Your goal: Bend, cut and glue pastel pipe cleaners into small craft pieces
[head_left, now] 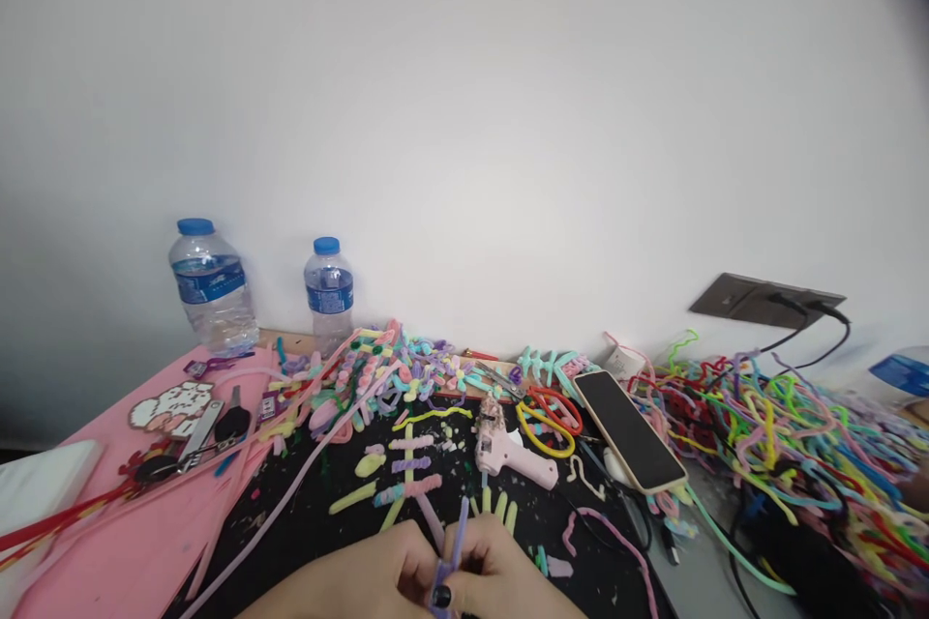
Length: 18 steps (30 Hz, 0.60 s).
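At the bottom centre, my left hand (377,571) and my right hand (500,575) meet, fingers pinched around a purple pipe cleaner (460,532). One end of it sticks up between the hands. A dark nail shows on my right thumb. Just above the hands, on the black mat (290,542), lies a piece made of a yellow-green stem with pink, purple and blue twisted bars (411,465). A pink glue gun (512,457) rests to its right, above my right hand. Several yellow-green pipe cleaner ends (500,506) show just beyond my right hand.
Two water bottles (218,300) (329,295) stand by the wall at the left. A phone (630,430) lies right of the glue gun, near a large heap of coloured pipe cleaners (776,435). Scissors and a keychain (178,406) lie on the pink board (137,542).
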Available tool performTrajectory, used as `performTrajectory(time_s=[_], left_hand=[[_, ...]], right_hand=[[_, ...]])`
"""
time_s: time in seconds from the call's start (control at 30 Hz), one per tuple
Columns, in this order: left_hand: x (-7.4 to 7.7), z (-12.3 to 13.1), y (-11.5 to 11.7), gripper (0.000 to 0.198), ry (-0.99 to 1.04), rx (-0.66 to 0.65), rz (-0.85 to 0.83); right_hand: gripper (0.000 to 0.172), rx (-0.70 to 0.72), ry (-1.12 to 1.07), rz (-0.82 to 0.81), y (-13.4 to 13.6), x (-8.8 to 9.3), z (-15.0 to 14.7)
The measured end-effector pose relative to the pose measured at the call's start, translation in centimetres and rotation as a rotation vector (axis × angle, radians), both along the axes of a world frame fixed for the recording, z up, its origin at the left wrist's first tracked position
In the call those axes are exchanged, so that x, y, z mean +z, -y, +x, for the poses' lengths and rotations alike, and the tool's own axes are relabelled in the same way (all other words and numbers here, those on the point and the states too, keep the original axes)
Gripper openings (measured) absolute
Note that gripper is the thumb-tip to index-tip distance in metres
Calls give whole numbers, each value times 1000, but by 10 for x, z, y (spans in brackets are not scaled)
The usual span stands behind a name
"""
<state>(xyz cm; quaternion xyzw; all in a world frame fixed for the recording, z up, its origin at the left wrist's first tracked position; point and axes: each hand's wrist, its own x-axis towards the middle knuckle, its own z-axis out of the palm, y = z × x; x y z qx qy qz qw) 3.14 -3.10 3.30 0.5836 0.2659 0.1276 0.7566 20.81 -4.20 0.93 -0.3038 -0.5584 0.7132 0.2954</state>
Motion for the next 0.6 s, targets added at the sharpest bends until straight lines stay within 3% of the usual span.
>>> performTrajectory(time_s=[0.1,0.23,0.3,0.43,0.6], left_hand=[[-6,6,-2,39,-14,59,-6],[-23,15,-7,34,-57,365,24],[-28,17,-9,26,-106,486,112],[-23,15,-6,20,-219,569,451],[-18,11,-3,31,-259,511,807]], right_hand=[[44,-70,53,70,-2,2,0],[49,-515,104,169,-8,0,-1],[49,-644,106,174,-9,-3,-2],[48,-660,154,208,-6,-6,-5],[49,-631,196,206,-2,-7,-7]])
